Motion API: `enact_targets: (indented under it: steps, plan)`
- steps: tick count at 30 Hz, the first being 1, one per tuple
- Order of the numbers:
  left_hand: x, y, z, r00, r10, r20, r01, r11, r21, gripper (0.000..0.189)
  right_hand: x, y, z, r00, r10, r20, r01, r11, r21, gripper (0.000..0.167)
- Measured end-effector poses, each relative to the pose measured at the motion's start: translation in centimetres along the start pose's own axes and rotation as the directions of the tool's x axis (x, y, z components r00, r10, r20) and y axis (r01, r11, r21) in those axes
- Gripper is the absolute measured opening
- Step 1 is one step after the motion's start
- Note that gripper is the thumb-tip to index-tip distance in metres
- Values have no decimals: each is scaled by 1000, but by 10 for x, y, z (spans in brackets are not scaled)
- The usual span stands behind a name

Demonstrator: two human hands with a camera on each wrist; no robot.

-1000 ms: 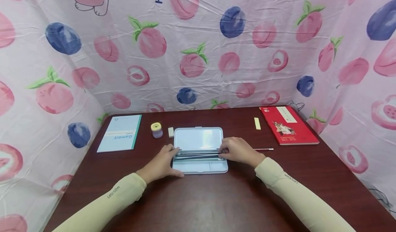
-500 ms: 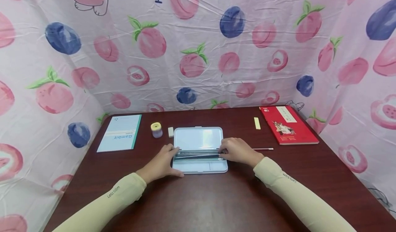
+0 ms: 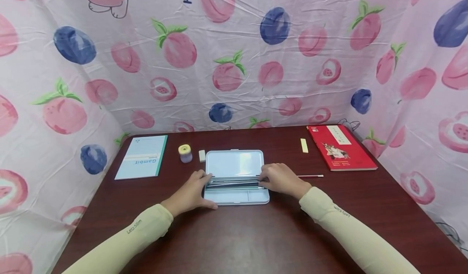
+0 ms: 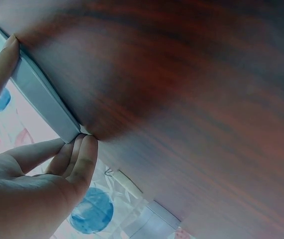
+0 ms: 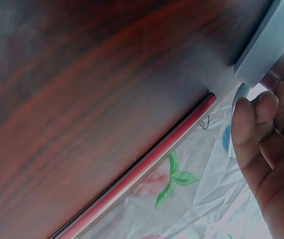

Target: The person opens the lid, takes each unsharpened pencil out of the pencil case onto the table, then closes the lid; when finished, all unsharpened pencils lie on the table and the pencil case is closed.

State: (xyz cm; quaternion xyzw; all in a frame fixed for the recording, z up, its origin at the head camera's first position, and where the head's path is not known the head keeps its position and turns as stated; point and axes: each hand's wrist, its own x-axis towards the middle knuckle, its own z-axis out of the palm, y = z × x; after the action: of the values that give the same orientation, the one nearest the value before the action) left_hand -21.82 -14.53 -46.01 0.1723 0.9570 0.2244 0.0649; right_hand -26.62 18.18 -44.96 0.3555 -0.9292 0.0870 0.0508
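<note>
Far left, a wall of pale pink cloth (image 3: 245,103) printed with peaches and blue plums, continuing behind and round to the other side. Next, on the dark brown table (image 3: 237,237), a white and blue notebook (image 3: 141,157) with a green edge, set at a slant towards the back. Lower down, a cream left sleeve (image 3: 120,237) reaching in from the bottom left. Right of the notebook, a small jar (image 3: 185,154) with a yellow top, then a white eraser (image 3: 202,156) just beside the back left corner of the pencil case (image 3: 234,163). Below these, the left hand (image 3: 188,195) at the left end of the case: thumb at the front edge, other fingers towards the hinge, grip spread wide with the case between. In the middle of the table, the case itself, pale blue-white, lid folded back, several pencils (image 3: 234,184) lying lengthwise in the tray behind the front compartments. At the right end, the right hand (image 3: 281,179), fingers bent in over the pencil ends, grip mostly closed; impossible to tell whether round a pencil. Partly behind that hand, a loose pencil (image 3: 310,176) on the table, near the case but apart from it. Farther back, a yellow strip (image 3: 304,145); below, a cream right sleeve (image 3: 354,225). Then, back right, a red book (image 3: 341,148). Far right, low down, thin dark cables (image 3: 451,231).
</note>
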Motion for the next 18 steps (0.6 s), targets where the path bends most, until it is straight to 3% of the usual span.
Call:
enact_targets:
  steps: [18]
  plan:
    - [-1, 2, -1, 1000, 3, -5, -3, 1000, -11, 106, -4, 2, 3, 997, -34, -67, 33, 999, -19, 12]
